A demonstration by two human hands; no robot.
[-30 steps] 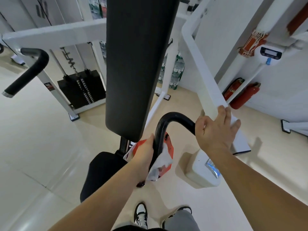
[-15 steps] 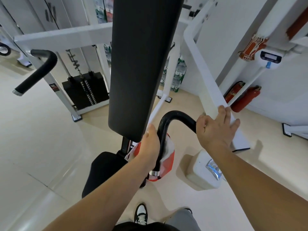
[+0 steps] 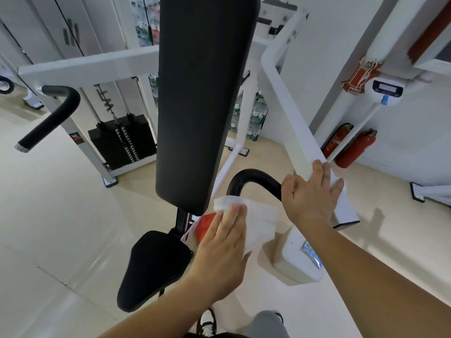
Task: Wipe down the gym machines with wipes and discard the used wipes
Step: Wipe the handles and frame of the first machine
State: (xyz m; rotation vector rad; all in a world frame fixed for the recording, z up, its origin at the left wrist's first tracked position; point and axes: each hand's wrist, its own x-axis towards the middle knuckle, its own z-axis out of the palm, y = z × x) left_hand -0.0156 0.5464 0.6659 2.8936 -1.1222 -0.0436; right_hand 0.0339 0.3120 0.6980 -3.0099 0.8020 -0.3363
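Observation:
My left hand (image 3: 219,247) holds a white wipe (image 3: 261,223) against the lower part of the black curved handle (image 3: 256,176) of the gym machine. The wipe spreads out to the right of my fingers and hides that stretch of the handle. My right hand (image 3: 310,196) rests flat on the end of the white machine arm (image 3: 288,113), fingers straight, thumb beside the handle's top. The long black back pad (image 3: 202,93) stands just left of both hands, above the black seat (image 3: 153,264).
A red and white packet (image 3: 202,225) shows under my left hand. A white box (image 3: 297,259) sits on the floor below my right arm. Two red fire extinguishers (image 3: 353,147) stand by the right wall. A weight stack (image 3: 122,140) and a second black handle (image 3: 46,120) are at the left.
My left hand has slid up the black handle, and the white wipe now shows spread out beside its fingers. My right hand has stayed on the white arm.

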